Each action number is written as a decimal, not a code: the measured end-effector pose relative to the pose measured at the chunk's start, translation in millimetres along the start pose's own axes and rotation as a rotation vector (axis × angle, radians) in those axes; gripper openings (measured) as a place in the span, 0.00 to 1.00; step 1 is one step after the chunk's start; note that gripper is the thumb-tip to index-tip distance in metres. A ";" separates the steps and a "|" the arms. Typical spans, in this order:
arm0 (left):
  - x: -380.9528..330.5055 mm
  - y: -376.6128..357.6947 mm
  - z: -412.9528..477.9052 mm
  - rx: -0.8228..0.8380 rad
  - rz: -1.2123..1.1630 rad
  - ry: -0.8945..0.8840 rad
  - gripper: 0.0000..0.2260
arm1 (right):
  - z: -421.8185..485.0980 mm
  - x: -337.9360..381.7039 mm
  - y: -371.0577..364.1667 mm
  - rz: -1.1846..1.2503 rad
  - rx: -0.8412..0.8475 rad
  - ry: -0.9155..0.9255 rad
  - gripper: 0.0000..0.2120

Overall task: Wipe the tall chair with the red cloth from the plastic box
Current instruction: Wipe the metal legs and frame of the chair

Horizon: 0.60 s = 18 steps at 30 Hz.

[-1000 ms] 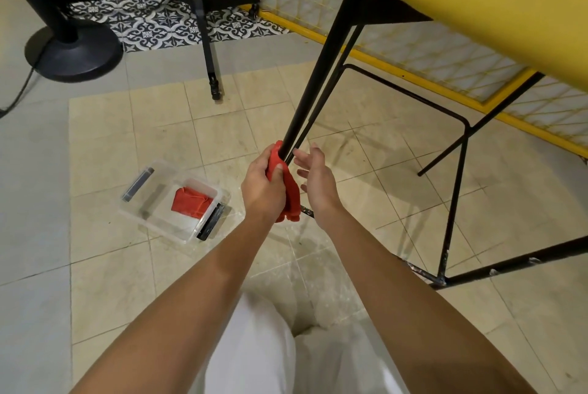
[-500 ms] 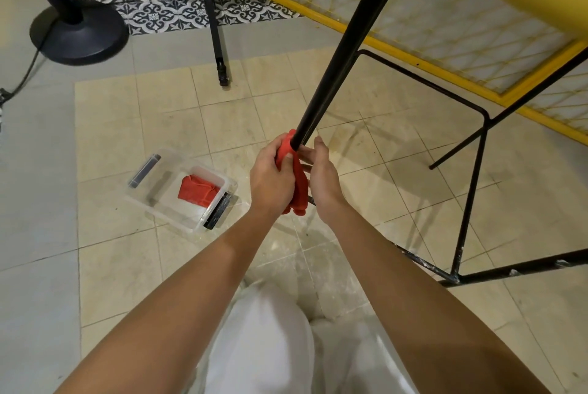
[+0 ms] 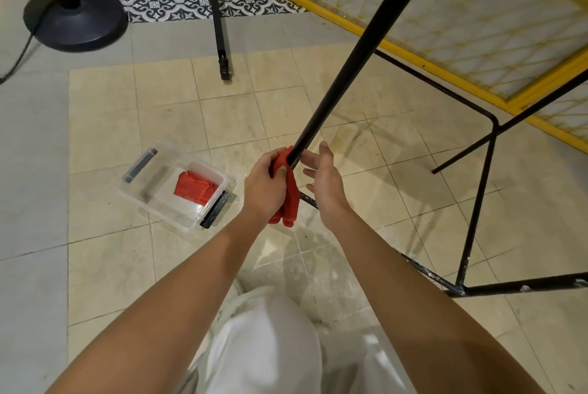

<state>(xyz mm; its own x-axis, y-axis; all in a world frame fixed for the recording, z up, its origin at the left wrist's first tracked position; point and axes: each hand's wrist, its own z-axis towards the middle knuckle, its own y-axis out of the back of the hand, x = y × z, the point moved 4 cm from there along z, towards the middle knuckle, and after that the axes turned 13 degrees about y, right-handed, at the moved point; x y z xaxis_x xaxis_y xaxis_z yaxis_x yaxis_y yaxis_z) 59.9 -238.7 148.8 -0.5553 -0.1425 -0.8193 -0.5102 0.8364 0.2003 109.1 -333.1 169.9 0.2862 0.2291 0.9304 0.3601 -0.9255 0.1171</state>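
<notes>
Nothing to read here, honestly. No lettering, labels, brand marks or numbers show on anything, at least none I can make out.

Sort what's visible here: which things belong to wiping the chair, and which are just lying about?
In the job:
red cloth, held in the left hand around the chair leg
right hand, open beside the leg
plastic box, a second red cloth inside

Lying about:
round black stand base
thin black wheeled leg
</notes>
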 end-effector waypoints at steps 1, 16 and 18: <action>-0.7 0.1 -1.0 0.000 -0.024 -0.019 0.15 | 0.1 0.1 -1.6 -0.004 0.007 0.003 0.24; 26.8 -3.5 21.4 0.033 0.176 0.147 0.16 | 0.4 -19.0 -3.7 -0.038 0.008 -0.071 0.27; 24.2 -2.1 19.9 0.031 0.129 0.141 0.15 | 0.5 -20.8 -1.6 -0.039 0.002 -0.072 0.27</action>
<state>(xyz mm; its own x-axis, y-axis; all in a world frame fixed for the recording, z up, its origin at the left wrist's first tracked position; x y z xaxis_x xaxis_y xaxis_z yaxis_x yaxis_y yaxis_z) 60.6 -233.3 117.9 -0.7025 -0.1044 -0.7040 -0.4099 0.8680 0.2803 103.0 -336.3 150.2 0.3352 0.2862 0.8976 0.3744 -0.9148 0.1519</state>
